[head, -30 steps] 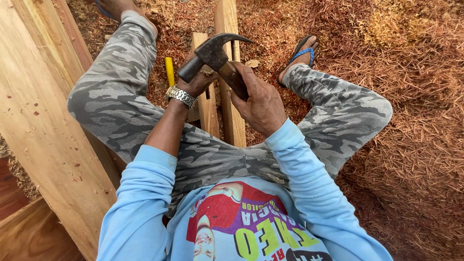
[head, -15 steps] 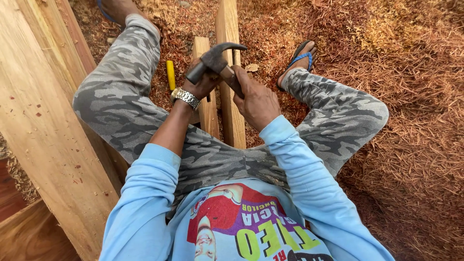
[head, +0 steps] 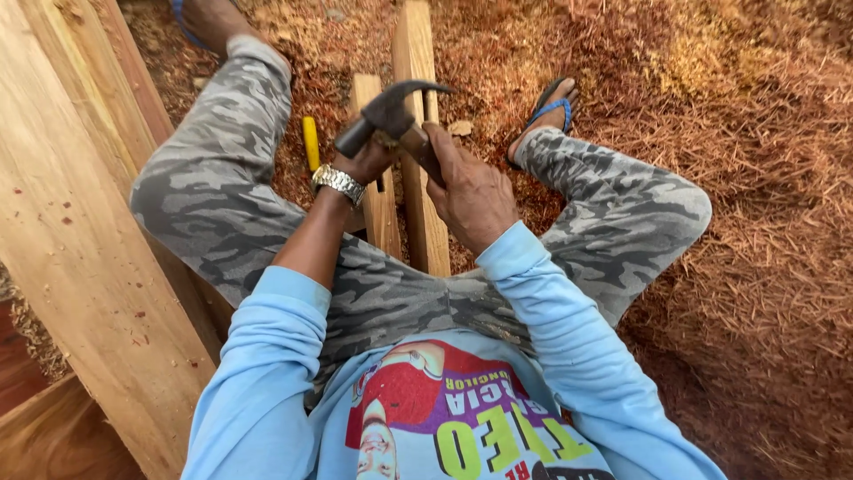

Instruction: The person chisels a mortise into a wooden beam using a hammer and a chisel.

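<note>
A claw hammer (head: 392, 108) with a dark steel head and a wooden handle is held above two narrow wooden slats (head: 421, 218) that lie between my legs. My right hand (head: 471, 191) grips the handle. My left hand (head: 366, 161), with a metal watch on the wrist, is closed right under the hammer's head, against the left slat. The fingers hide what lies beneath them.
A yellow stick-like tool (head: 310, 142) lies on the ground left of the slats. Wide planks (head: 84, 240) lean along my left side. Reddish wood shavings (head: 755, 222) cover the ground. My feet in blue sandals (head: 546, 111) rest at the far end.
The hammer and both hands have dropped slightly toward the slats. The grip looks the same.
</note>
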